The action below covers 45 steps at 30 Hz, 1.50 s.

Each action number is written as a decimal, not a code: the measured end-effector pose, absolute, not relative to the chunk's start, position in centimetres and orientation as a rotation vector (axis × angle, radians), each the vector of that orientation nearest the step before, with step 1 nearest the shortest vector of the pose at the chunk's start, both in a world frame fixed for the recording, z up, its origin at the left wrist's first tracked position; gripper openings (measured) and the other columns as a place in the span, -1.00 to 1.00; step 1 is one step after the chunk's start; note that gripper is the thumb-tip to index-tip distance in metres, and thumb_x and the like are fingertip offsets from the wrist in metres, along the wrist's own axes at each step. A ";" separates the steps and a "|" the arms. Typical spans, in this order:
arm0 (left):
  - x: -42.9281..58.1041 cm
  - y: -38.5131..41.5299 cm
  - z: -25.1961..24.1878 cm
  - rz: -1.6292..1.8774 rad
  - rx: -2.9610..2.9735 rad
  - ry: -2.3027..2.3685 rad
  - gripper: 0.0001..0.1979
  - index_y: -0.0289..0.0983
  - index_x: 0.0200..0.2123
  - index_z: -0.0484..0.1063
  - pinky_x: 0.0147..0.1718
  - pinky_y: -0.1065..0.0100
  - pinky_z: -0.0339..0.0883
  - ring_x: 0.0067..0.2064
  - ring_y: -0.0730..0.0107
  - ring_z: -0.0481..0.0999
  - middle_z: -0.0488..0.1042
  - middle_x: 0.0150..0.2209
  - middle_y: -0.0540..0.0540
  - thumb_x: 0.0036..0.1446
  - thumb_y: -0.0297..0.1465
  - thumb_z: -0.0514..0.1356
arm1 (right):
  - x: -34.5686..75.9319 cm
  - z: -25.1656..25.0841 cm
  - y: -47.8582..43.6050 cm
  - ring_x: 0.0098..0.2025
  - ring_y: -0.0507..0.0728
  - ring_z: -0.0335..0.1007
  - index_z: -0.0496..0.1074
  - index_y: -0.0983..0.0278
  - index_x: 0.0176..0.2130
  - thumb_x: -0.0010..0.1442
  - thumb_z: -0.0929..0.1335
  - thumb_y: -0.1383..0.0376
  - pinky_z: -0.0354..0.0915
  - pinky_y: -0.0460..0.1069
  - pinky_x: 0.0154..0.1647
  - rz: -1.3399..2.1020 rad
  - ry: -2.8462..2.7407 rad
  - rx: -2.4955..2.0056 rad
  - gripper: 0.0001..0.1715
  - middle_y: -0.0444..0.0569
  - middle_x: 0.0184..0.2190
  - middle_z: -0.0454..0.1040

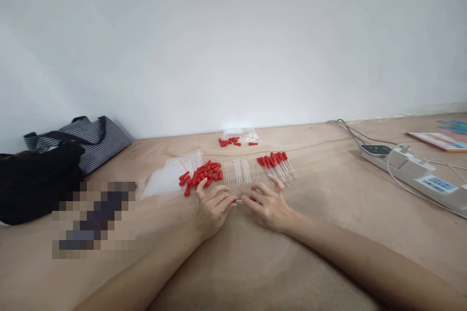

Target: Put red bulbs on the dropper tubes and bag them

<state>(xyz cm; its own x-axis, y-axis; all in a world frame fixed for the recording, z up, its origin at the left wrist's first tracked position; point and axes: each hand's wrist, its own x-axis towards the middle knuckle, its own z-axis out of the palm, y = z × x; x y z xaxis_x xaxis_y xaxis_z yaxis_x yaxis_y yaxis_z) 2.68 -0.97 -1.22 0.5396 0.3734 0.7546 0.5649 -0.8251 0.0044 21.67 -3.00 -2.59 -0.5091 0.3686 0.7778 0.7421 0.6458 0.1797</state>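
My left hand [214,208] is closed around a red rubber dropper bulb [234,201], only a sliver of which shows at the fingertips. Facing it, my right hand [269,208] pinches a thin glass dropper tube [240,201], with its end at the bulb; whether the tube sits inside the bulb I cannot tell. Just beyond my hands lies a row of bare glass tubes [241,172]. A heap of loose red bulbs [207,173] is left of that row. To its right, several droppers [279,163] lie side by side, red bulbs on their glass stems.
Clear plastic bags [164,177] lie under and beside the bulb heap. More red bulbs [226,142] and a clear bag [239,132] are near the wall. A power strip [430,180] with cables stands right; a striped bag [104,143] and black cloth [40,182] lie left.
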 end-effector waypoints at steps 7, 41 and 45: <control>2.8 -1.0 -1.1 -1.146 -2.513 -0.717 -0.86 -0.20 -0.39 0.40 0.10 0.00 -0.33 -0.25 0.40 0.49 0.52 -0.51 0.10 0.15 -0.43 0.05 | 21.1 -2.5 -3.0 -0.25 0.04 0.20 0.34 0.27 -0.39 0.05 0.18 0.48 -0.38 0.18 0.07 -0.418 -2.161 -0.943 -0.79 -0.16 -0.55 0.39; 2.9 -1.0 -0.6 -1.070 -2.723 -0.846 -0.85 -0.18 -0.46 0.41 0.09 -0.01 -0.49 -0.19 0.31 0.48 0.53 -0.51 0.10 0.12 -0.38 0.08 | 20.7 -2.8 -2.4 -0.34 0.01 0.20 0.28 0.31 -0.54 0.14 0.17 0.41 -0.26 0.12 0.00 -0.424 -2.157 -0.927 -0.74 -0.16 -0.65 0.32; 3.0 -0.8 -0.7 -1.107 -2.710 -0.844 -0.86 -0.17 -0.43 0.42 0.09 -0.03 -0.50 -0.19 0.29 0.48 0.54 -0.48 0.08 0.12 -0.36 0.08 | 20.7 -2.6 -2.5 -0.37 0.02 0.20 0.28 0.31 -0.54 0.14 0.18 0.41 -0.26 0.12 -0.02 -0.359 -2.208 -0.993 -0.74 -0.16 -0.66 0.33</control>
<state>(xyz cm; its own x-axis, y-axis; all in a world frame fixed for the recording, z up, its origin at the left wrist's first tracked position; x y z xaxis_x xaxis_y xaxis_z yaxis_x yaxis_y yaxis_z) 2.98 -0.83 -0.72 0.5834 0.4574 0.6711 0.5261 -0.8424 0.1168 20.65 -2.46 -2.63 -0.4779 0.5534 0.6822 0.7410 0.6711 -0.0253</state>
